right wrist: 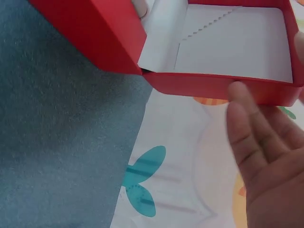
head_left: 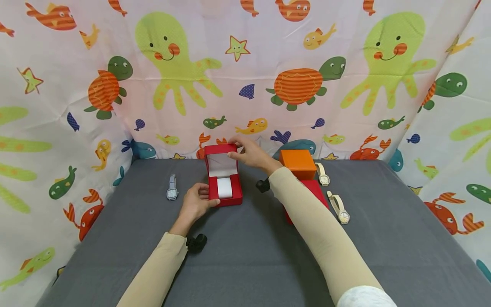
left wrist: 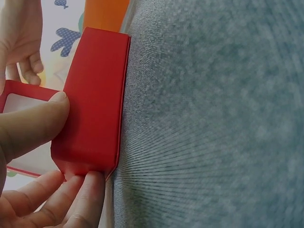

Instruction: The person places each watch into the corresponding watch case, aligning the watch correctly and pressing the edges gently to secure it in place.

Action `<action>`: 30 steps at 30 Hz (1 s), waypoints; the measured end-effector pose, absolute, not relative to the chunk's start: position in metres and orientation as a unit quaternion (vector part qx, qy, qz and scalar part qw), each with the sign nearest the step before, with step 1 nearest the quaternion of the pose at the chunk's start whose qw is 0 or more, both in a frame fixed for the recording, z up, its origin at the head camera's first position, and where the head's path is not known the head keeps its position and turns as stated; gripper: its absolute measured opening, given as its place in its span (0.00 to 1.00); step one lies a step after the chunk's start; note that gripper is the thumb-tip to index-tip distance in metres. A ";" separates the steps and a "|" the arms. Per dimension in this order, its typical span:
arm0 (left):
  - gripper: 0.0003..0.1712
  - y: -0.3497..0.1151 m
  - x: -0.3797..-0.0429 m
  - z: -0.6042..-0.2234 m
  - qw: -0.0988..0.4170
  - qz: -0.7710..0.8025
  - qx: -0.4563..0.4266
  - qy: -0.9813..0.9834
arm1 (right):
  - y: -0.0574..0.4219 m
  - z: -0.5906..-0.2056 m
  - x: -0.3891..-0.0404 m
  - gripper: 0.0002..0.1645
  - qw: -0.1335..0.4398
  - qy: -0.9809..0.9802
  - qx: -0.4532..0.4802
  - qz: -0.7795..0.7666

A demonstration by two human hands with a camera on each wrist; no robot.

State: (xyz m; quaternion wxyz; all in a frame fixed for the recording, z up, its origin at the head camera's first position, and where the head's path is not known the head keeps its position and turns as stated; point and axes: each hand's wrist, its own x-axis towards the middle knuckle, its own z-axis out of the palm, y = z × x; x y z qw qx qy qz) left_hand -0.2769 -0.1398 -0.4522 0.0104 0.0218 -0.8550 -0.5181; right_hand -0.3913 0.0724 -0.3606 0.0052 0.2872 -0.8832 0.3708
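A red watch box stands open on the grey table, its lid tipped up at the back and a white cushion inside. My left hand grips the box's front left part; the left wrist view shows the thumb on the top edge and fingers around the side of the red box. At the lid's upper right, my right hand holds the edge, thumb in front and fingers behind. In the right wrist view its fingers touch the side of the lid. A light watch lies left of the box.
An orange box and another red box, partly hidden by the right sleeve, stand to the right. Beside them lie a cream-strapped watch and a second one. A patterned curtain borders the table's back.
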 end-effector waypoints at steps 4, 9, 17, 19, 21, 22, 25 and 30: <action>0.35 -0.140 -0.277 -0.451 0.013 -0.516 0.020 -0.856 | 0.074 -0.359 -0.386 0.34 -0.010 -0.888 0.269 0.374; 0.34 -0.139 -0.277 -0.447 0.012 -0.502 0.017 -0.865 | 0.075 -0.358 -0.377 0.42 -0.024 -0.898 0.227 0.376; 0.34 -0.146 -0.275 -0.436 0.007 -0.485 0.017 -0.874 | 0.076 -0.362 -0.356 0.46 -0.004 -0.910 0.169 0.379; 0.34 -0.152 -0.274 -0.432 0.008 -0.481 0.017 -0.877 | 0.077 -0.365 -0.349 0.44 0.003 -0.913 0.153 0.378; 0.35 -0.160 -0.274 -0.430 0.010 -0.474 0.016 -0.880 | 0.076 -0.367 -0.343 0.41 0.003 -0.917 0.141 0.374; 0.35 -0.164 -0.275 -0.429 0.010 -0.472 0.015 -0.882 | 0.075 -0.368 -0.340 0.40 0.001 -0.919 0.136 0.370; 0.36 -0.179 -0.274 -0.427 0.016 -0.464 0.016 -0.886 | 0.073 -0.372 -0.333 0.35 -0.005 -0.925 0.139 0.353; 0.34 -0.205 -0.274 -0.423 0.042 -0.444 0.011 -0.895 | 0.070 -0.379 -0.329 0.30 -0.014 -0.928 0.180 0.326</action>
